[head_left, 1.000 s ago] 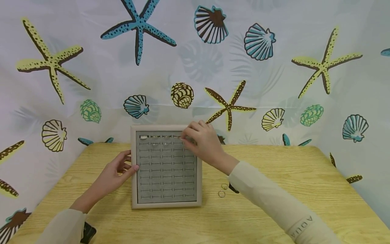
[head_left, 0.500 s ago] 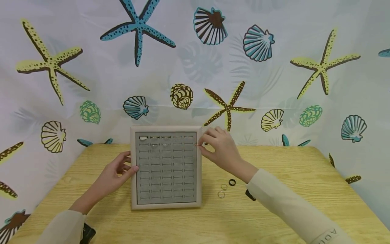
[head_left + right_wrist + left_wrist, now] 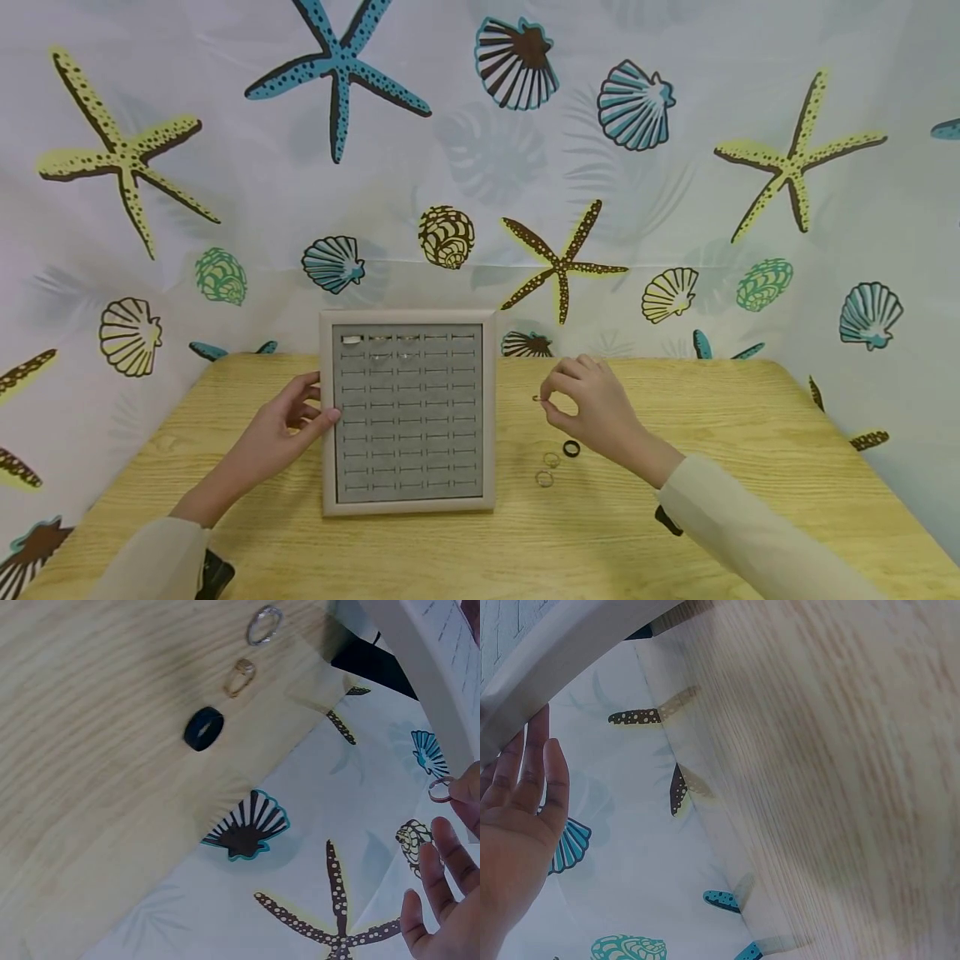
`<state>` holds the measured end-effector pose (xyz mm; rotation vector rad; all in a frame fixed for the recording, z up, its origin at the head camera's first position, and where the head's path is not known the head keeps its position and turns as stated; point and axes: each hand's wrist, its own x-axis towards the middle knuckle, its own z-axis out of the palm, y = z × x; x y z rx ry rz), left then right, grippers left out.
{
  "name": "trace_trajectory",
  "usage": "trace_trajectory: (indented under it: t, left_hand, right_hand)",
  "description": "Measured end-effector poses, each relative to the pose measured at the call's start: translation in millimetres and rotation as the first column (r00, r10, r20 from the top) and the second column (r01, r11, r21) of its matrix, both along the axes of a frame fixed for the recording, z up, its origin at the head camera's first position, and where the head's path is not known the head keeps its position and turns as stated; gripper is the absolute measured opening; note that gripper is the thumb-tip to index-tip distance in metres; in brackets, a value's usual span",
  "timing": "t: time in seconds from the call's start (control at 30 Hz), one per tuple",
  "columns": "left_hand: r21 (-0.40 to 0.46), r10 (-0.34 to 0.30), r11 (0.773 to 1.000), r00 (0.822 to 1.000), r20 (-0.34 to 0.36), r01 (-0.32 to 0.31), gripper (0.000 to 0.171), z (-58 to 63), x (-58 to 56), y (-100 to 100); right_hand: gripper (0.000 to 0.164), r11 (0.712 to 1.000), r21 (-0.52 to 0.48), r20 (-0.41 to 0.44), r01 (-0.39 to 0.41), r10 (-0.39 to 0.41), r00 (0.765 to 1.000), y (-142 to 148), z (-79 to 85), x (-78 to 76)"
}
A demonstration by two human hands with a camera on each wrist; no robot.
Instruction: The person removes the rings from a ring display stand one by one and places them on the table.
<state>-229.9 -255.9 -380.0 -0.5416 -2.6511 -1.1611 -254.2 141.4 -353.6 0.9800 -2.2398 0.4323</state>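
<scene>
A ring display tray (image 3: 408,510) with a pale frame and grey slotted padding stands tilted up on the table. Several rings sit in its top two rows, among them a wide silver ring (image 3: 352,340) at the upper left. My left hand (image 3: 281,429) holds the tray by its left edge, thumb on the front and fingers behind. To the right of the tray, my right hand (image 3: 596,408) pinches a thin copper-coloured ring (image 3: 440,790) between thumb and forefinger, above the table.
On the wooden table (image 3: 712,467) right of the tray lie a black ring (image 3: 203,728), a gold ring with a stone (image 3: 238,677) and a silver ring (image 3: 264,625). A white cloth (image 3: 420,125) printed with shells and starfish hangs behind and at the sides.
My right hand has moved from the tray's top row out to the right and down, carrying the thin ring, and the black ring has come into view. The left hand stays on the tray.
</scene>
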Motion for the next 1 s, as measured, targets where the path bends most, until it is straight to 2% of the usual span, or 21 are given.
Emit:
trace_trajectory:
  t: [0.37, 0.5, 0.7, 1.0]
  left_hand:
    - [-0.001, 0.003, 1.0, 1.0, -0.018, -0.003, 0.054, -2.9, -1.1, -0.9]
    - [0.002, -0.001, 1.0, 1.0, -0.02, 0.001, 0.054, -3.3, -1.6, -1.7]
    - [0.009, 0.002, 1.0, 1.0, -0.024, -0.002, 0.052, -3.2, -1.3, -1.7]
    - [-0.008, 0.014, 1.0, 1.0, -0.013, -0.014, 0.053, -3.6, -2.7, -2.9]
  right_hand:
    - [0.018, 0.992, 0.113, 0.024, 0.053, -0.057, 0.998, 29.8, -43.2, 8.7]
    - [0.017, 0.987, 0.154, 0.061, 0.053, -0.064, 0.996, 36.0, -54.4, 10.5]
    - [0.018, 0.977, 0.211, 0.177, 0.021, -0.059, 0.982, 38.7, -63.8, 14.7]
    - [0.019, 0.963, 0.269, 0.267, 0.022, -0.097, 0.959, 37.2, -66.8, 15.7]
